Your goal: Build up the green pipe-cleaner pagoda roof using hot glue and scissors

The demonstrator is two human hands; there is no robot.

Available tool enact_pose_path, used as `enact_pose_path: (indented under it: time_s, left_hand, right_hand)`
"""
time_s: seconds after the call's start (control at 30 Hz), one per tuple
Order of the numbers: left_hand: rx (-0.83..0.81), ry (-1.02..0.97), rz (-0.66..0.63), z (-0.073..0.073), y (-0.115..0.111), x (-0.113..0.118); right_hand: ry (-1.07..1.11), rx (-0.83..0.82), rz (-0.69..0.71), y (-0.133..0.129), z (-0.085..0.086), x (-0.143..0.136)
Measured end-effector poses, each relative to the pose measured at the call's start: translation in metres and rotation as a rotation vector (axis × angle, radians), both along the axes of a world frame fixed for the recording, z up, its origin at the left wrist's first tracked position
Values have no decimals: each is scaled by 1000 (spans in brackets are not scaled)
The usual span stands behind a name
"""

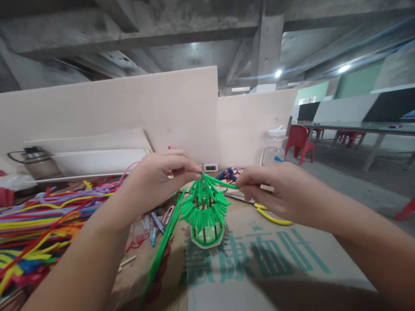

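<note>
A small tiered pavilion model (205, 214) stands upright on the cardboard, its layered roofs made of green pipe cleaners over thin brown posts and a pale base. My left hand (165, 170) pinches the model's peak between thumb and fingertips. From that peak a green pipe cleaner (223, 183) stretches to the right. Its other end is pinched in my right hand (275, 188). Beside the model, to the left, lies a bundle of long green pipe cleaners (167, 237).
Many coloured pipe cleaners (48, 220) are heaped at left. Yellow-handled scissors (272, 216) and a blue glue gun (228, 173) lie behind the model. Pens (158, 222) and a utility knife (168, 214) sit left of it. A clear plastic jar (274, 147) stands at the back right.
</note>
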State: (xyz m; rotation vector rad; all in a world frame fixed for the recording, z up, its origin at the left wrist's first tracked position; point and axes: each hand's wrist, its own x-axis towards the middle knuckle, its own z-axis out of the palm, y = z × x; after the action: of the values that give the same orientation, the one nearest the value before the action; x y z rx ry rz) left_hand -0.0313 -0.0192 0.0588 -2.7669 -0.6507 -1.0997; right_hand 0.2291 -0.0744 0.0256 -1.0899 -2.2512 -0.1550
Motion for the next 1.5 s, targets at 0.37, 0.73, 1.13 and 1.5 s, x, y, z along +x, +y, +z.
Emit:
enact_pose_path:
  time_s: [0.37, 0.73, 1.13, 1.5]
  left_hand:
    - [-139, 23, 15, 6, 2, -7]
    - [-233, -128, 43, 10, 17, -24]
    - [-375, 105, -36, 7, 9, -22]
    - [-340, 147, -95, 0, -3, 4]
  right_hand:
    - [4, -220, 58, 3, 8, 10]
    - [140, -366, 74, 12, 22, 34]
    - [5, -504, -8, 34, 17, 61]
    - [183, -471, 178, 8, -17, -33]
